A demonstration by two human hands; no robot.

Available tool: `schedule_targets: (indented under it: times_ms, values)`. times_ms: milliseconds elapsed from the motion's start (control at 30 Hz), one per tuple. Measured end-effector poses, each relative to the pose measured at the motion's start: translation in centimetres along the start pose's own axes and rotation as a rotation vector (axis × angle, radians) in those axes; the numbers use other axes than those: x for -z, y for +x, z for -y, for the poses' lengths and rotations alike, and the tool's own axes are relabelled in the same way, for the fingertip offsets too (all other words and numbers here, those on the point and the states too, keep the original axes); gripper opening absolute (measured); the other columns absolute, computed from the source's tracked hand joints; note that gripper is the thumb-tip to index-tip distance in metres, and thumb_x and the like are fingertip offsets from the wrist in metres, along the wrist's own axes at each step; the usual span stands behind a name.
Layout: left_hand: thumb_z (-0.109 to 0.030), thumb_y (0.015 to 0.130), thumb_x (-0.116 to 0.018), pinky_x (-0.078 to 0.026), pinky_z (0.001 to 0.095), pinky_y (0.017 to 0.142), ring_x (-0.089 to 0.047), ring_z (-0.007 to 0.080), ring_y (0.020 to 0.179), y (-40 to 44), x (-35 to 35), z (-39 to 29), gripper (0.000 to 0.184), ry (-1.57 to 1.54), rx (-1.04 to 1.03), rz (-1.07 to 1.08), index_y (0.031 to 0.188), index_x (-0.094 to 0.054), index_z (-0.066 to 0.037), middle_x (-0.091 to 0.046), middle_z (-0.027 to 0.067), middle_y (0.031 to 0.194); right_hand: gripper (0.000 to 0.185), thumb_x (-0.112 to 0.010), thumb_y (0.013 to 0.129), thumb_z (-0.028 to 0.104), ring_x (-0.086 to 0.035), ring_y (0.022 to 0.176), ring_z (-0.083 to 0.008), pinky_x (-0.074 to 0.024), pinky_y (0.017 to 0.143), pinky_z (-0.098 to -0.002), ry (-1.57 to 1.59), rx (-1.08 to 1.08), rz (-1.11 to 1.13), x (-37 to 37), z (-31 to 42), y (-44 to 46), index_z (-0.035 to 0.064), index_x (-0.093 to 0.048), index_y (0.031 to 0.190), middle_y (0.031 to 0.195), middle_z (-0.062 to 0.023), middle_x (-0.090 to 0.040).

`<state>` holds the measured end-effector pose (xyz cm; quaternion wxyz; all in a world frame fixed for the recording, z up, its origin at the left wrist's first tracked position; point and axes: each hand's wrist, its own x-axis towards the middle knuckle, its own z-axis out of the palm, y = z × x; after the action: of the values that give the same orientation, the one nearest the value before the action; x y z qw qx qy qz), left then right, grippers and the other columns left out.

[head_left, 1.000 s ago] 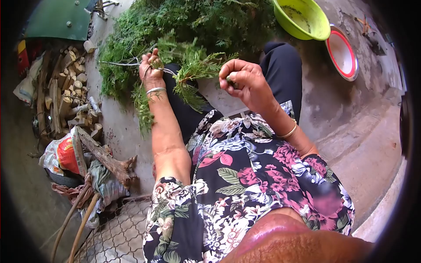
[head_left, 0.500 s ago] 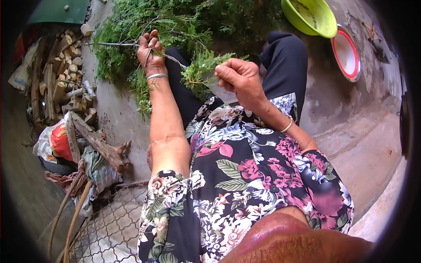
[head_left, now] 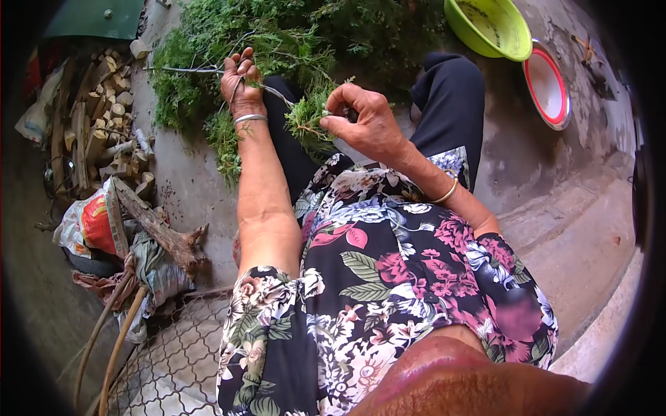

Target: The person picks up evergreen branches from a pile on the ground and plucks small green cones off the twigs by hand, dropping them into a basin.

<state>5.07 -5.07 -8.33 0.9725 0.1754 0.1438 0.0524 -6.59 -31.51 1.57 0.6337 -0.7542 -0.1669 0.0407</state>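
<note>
The floor (head_left: 517, 139) is gray and hard, with dark, patchy stains. On the left, a big pile of cut wood (head_left: 111, 114) lies on it. Near the pile is a red and white bag (head_left: 96, 220), with a thick, rough log (head_left: 156, 229) beside it. Two long sticks (head_left: 116, 340) lean close by. Wire mesh (head_left: 173, 353) with wavy lines is at the bottom left. A green sheet (head_left: 94, 19) is at the top left. Soft light falls on the pale step (head_left: 583, 236) at the right.
</note>
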Motion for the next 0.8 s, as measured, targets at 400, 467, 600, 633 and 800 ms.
schedule_targets:
  times_ms: [400,467,600,633,800]
  values:
    - [-0.023,0.097,-0.042,-0.036,0.0214,0.041,-0.045,0.0118,0.052,1.1,0.7,-0.1,0.022,0.028,-0.005,-0.042,0.094,-0.043,-0.001,-0.056,0.0304,0.092,0.013,-0.064,0.07,0.007,-0.043,0.06,-0.0063,-0.0372,0.052,-0.0239,0.221,-0.118,0.069,0.8,0.6,-0.5,0.0013,-0.053,0.074,0.065,0.0005,-0.048]
    - [-0.022,0.097,-0.042,-0.038,0.0207,0.042,-0.045,0.0118,0.052,1.0,0.7,0.0,0.021,0.011,0.026,-0.031,0.093,-0.043,-0.001,-0.056,0.0307,0.092,0.013,-0.064,0.07,0.007,-0.043,0.06,-0.0058,-0.0368,0.052,-0.0237,0.304,-0.12,0.094,0.8,0.6,-0.6,0.0013,-0.053,0.074,0.065,0.0008,-0.048]
    - [-0.019,0.097,-0.041,-0.033,0.0195,0.04,-0.042,0.0102,0.051,0.8,-0.1,0.4,0.023,0.052,-0.021,-0.089,0.09,-0.044,0.002,-0.055,0.0289,0.096,0.012,-0.064,0.074,0.006,-0.044,0.058,-0.0043,-0.0367,0.051,-0.021,0.527,-0.132,0.178,1.3,1.8,-1.2,0.0012,-0.053,0.077,0.068,0.0003,-0.053]
    - [-0.019,0.097,-0.042,-0.033,0.0197,0.04,-0.042,0.0102,0.051,1.1,0.0,0.4,0.023,0.048,-0.041,-0.109,0.09,-0.045,0.002,-0.055,0.0288,0.095,0.011,-0.063,0.076,0.006,-0.045,0.058,-0.004,-0.0364,0.051,-0.0197,0.718,-0.196,0.242,1.6,2.1,-1.4,0.001,-0.053,0.079,0.069,-0.0005,-0.054]
    - [-0.021,0.097,-0.04,-0.04,0.022,0.041,-0.045,0.0133,0.051,1.5,0.6,0.3,0.021,0.037,-0.045,-0.082,0.096,-0.04,-0.001,-0.054,0.0304,0.091,0.013,-0.058,0.079,0.004,-0.047,0.057,-0.0046,-0.0345,0.048,-0.0155,0.989,-0.259,0.308,1.9,0.1,-2.1,-0.0005,-0.053,0.09,0.072,-0.004,-0.057]
